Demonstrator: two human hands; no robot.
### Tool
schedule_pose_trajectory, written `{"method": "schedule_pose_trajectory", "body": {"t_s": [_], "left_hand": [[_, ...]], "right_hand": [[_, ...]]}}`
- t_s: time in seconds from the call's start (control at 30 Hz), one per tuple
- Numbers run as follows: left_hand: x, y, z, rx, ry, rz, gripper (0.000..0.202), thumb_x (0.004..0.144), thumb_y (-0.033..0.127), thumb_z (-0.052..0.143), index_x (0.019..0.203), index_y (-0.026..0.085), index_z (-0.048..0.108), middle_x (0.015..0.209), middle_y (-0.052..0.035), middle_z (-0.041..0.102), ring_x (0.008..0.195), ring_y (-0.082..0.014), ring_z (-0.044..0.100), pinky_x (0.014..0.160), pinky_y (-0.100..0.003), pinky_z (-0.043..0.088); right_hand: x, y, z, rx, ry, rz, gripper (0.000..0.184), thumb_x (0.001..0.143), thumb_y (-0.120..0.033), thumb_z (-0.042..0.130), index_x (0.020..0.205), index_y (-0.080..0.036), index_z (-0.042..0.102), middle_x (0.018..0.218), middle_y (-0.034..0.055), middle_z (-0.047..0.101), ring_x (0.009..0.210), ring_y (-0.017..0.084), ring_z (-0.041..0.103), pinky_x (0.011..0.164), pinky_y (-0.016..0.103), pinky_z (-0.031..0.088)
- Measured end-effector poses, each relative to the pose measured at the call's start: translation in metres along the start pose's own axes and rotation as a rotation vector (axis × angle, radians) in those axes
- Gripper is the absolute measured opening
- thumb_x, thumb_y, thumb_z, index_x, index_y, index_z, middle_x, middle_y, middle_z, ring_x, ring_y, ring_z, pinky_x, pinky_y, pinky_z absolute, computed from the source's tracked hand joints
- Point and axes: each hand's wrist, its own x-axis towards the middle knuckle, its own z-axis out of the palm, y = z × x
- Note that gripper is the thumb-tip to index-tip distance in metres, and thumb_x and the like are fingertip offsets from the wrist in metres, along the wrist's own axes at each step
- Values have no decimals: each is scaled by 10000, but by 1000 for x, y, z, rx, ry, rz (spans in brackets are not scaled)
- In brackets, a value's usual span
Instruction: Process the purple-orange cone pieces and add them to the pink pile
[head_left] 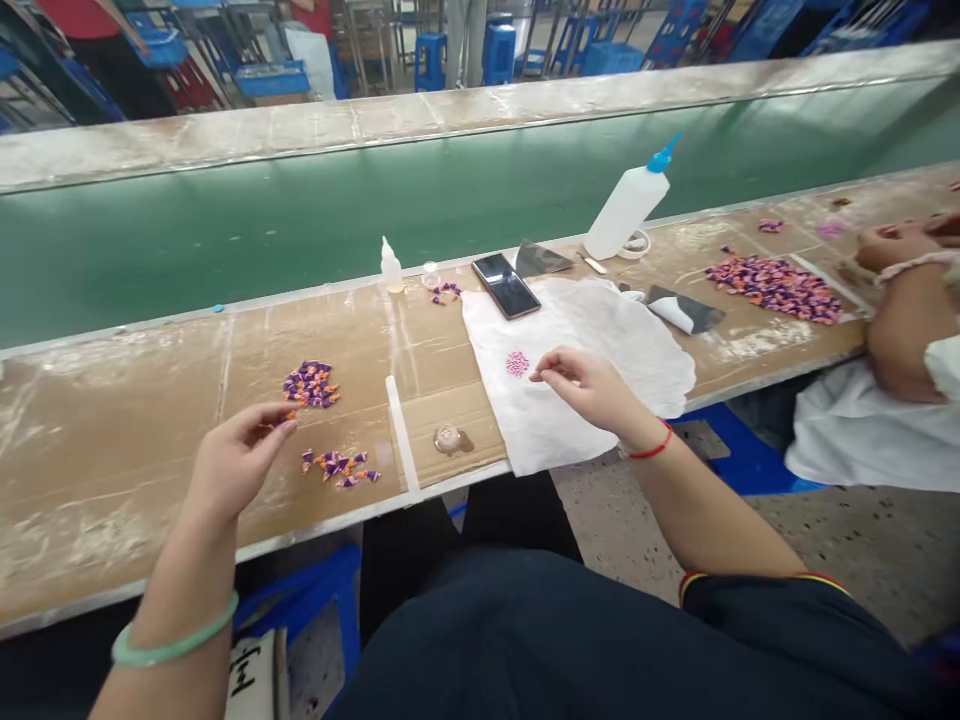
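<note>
Our left hand (238, 452) pinches a piece (291, 414) left of the cloth (547, 425), which likely steadies the beads (517, 363) by our right hand (589, 387), grip unclear

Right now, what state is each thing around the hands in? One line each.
Left hand: fingertips close together, grip unclear
Right hand: fingertips close together over cloth, grip unclear
White cloth: spread out, wrinkled
Pink bits: gathered in a round patch
Purple-orange pieces: loose, heaped
Phone: lying face up, screen dark
Large bottle: blue nozzle fitted
Small bottle: standing
</note>
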Motion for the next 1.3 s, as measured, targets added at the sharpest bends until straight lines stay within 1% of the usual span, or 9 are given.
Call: {"method": "schedule_pose_trajectory", "body": {"t_s": [0.1, 0.2, 0.33, 0.6, 0.8, 1.0, 1.13, 1.23, 1.3], "left_hand": [[-16, 17, 8, -174, -28, 94, 234, 721, 421, 703, 786, 197, 681, 925, -70, 685, 867, -228, 637, 750, -317, 517], [-29, 29, 19, -209, -17, 175, 189, 747, 374, 704, 791, 191, 690, 829, -44, 640, 758, -179, 598, 672, -287, 484], [-45, 39, 31, -287, -10, 70, 195, 769, 362, 708, 841, 184, 673, 629, 25, 547, 564, -120, 508, 552, -241, 437], [-64, 48, 50, -577, -164, 8, 199, 834, 349, 709, 871, 176, 619, 766, -19, 668, 671, -135, 652, 634, -231, 530], [-73, 47, 70, -828, -270, -40, 216, 841, 348, 733, 882, 180, 604, 735, -8, 662, 598, -100, 619, 525, -178, 475], [-80, 64, 81, -922, -340, -72, 332, 777, 437, 784, 803, 162, 599, 708, -15, 649, 511, -70, 529, 469, -176, 429], [-82, 80, 80, -860, -265, -54, 314, 778, 421, 781, 782, 166, 598, 676, -5, 626, 561, -84, 546, 508, -179, 436], [-82, 90, 82, -864, -218, -15, 287, 741, 391, 812, 807, 174, 637, 698, -7, 635, 621, -103, 581, 546, -190, 458], [-82, 96, 86, -869, -254, 27, 275, 757, 410, 796, 758, 167, 667, 695, -22, 645, 607, -103, 569, 556, -206, 462]], "right_hand": [[7, 26, 9, -116, -10, -10, 127, 867, -239, 525, 824, -196, 636, 874, 67, 691, 816, 220, 650, 705, 332, 530], [14, 38, 21, -180, -17, -23, 97, 805, -173, 554, 785, -181, 648, 838, 75, 666, 764, 221, 604, 707, 346, 488], [20, 43, 33, -260, -5, -38, 105, 783, -124, 564, 797, -166, 660, 804, 74, 650, 775, 230, 573, 747, 351, 447], [25, 41, 37, -342, -26, -40, 90, 808, -129, 582, 747, -173, 631, 787, 66, 643, 769, 221, 568, 728, 324, 421], [27, 40, 37, -362, -57, -13, 98, 799, -133, 579, 717, -180, 602, 751, 56, 640, 722, 216, 571, 688, 320, 406], [29, 39, 39, -353, -77, -2, 155, 788, -111, 544, 663, -199, 523, 728, 88, 613, 744, 253, 558, 690, 353, 400], [23, 25, 38, -266, -44, -16, 131, 806, -138, 518, 695, -207, 505, 743, 94, 594, 795, 273, 551, 737, 386, 427], [9, -5, 38, -143, -78, -72, 114, 890, -223, 492, 779, -209, 514, 760, 57, 579, 741, 225, 542, 700, 352, 456], [-3, -33, 41, 26, -129, -136, 153, 955, -286, 467, 826, -214, 506, 770, 30, 555, 710, 189, 530, 665, 314, 463]]}}
